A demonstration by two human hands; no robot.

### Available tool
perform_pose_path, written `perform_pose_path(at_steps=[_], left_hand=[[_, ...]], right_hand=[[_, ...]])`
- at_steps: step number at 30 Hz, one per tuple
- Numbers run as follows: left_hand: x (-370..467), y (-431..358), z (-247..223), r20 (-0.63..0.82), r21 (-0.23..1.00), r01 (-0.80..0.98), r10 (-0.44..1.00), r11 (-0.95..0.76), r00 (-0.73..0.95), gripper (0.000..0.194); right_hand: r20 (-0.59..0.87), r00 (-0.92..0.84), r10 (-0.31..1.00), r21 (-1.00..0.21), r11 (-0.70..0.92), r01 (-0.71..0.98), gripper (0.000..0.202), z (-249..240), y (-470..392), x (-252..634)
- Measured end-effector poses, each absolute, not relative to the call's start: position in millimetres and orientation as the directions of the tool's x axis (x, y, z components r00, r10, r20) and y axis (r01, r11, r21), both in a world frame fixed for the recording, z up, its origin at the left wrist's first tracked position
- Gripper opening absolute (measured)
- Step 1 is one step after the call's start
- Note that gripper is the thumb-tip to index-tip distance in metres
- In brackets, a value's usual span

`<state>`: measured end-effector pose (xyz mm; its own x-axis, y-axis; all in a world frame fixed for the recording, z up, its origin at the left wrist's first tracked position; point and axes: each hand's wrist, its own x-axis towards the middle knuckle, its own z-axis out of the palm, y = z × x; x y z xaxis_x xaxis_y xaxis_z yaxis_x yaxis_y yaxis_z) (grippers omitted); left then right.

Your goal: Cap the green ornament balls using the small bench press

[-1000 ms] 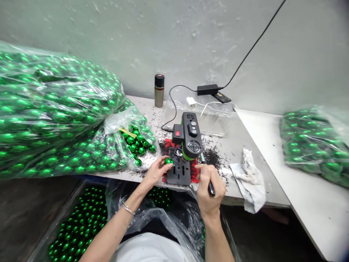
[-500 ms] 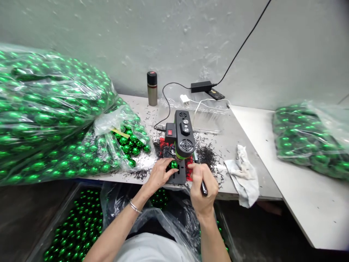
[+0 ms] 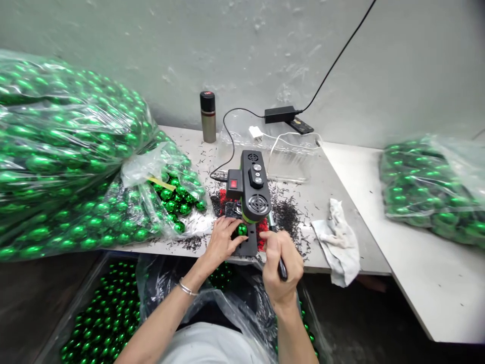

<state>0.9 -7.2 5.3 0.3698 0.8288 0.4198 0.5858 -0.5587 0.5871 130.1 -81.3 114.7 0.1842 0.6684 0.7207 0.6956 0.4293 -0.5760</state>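
Note:
A small black tabletop machine (image 3: 256,184) with a red switch and round vents stands near the table's front edge. Under its head, my left hand (image 3: 223,237) pinches a shiny green ball (image 3: 241,230) between thumb and fingers, just above the black slotted base plate (image 3: 248,247). My right hand (image 3: 282,263) is closed round the black-gripped handle (image 3: 282,270) of a metal rod slanting up beside the machine. The rod's far end is hidden by the machine's head. Red material (image 3: 262,235) and loose black bits (image 3: 284,215) lie round the base.
On the left bulges a large clear bag of green balls (image 3: 68,151); another bag (image 3: 428,187) sits far right. A bottle (image 3: 208,117), power adapter (image 3: 280,114), clear plastic tray (image 3: 295,169) and white cloth (image 3: 337,242) are on the table. Below, green balls (image 3: 106,313) fill a lined container.
The view has shifted slightly. Both hands keep nearly the same place, the left still at the ball and the right still on the handle.

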Motion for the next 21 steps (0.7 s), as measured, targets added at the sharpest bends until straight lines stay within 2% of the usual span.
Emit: perform_pose_path(at_steps=[6,15,21], left_hand=[[-2,-7,2,0.352,0.706,0.516,0.873,-0.485,0.338,0.032],[1,-6,2,0.345,0.732,0.492,0.879,-0.472,0.331,0.029],[0,-6,3,0.353,0.736,0.474,0.871,-0.484,0.341,0.030]], right_hand=[[0.727,0.188,0.661,-0.568,0.425,0.705,0.022,110,-82,130],[0.807,0.214,0.551,-0.528,0.508,0.681,0.019,43,-72,133],[0.830,0.248,0.500,-0.511,0.506,0.695,0.019,25,-65,134]])
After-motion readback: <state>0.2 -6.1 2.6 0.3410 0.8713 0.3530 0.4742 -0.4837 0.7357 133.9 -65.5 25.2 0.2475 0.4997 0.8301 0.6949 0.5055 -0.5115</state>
